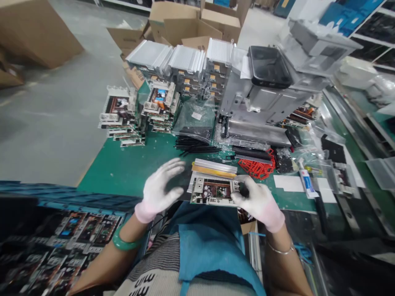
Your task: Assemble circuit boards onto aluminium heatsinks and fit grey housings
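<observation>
A circuit board (216, 190) in a pale frame lies in front of me at the table's near edge. Right behind it, and partly under it, is a silver heatsink (215, 165) with a yellow-orange strip along it. My right hand (255, 200), in a white glove, has its thumb and fingers closed around the board's right end. My left hand (162, 187), also gloved, hangs to the left of the board with fingers apart and nothing in it. A small gap separates it from the board.
Behind stand board stacks (121, 113), finned heatsinks (188, 59) and a metal machine (259, 100) bearing a black tray (269, 65). Black strips (196, 144), red gaskets (258, 167) and a white tube (307, 180) lie nearby. A blue crate (68, 197) with boards stands lower left.
</observation>
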Action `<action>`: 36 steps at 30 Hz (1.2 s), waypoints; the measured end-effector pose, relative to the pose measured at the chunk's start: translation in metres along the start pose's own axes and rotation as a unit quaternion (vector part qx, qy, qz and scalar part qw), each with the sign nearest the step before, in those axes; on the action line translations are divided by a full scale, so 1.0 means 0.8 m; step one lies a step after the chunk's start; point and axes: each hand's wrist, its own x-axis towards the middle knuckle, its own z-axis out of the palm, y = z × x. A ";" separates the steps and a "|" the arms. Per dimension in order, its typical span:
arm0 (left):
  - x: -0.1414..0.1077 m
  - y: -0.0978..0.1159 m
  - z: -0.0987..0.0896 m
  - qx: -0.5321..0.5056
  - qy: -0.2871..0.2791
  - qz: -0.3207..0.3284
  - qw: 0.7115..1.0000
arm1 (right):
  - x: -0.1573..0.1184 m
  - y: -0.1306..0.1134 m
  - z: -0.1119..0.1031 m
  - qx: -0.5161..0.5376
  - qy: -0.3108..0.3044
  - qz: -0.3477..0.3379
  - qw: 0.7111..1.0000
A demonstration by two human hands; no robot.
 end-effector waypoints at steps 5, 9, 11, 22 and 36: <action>-0.003 -0.001 0.010 -0.016 -0.109 0.033 0.993 | 0.012 -0.010 0.003 -0.007 0.003 0.015 1.000; 0.005 -0.003 0.014 0.014 -0.188 0.017 0.982 | 0.019 -0.013 0.007 -0.023 -0.001 0.030 0.999; 0.009 -0.003 0.016 0.031 -0.210 0.017 0.977 | 0.022 -0.012 0.011 -0.030 0.004 0.032 0.999; 0.007 -0.008 0.024 0.021 -0.180 0.059 0.982 | 0.020 0.005 0.038 -0.054 0.087 -0.037 0.994; 0.004 -0.009 0.024 -0.013 -0.179 0.062 0.982 | 0.012 0.016 0.046 -0.100 0.119 -0.089 0.984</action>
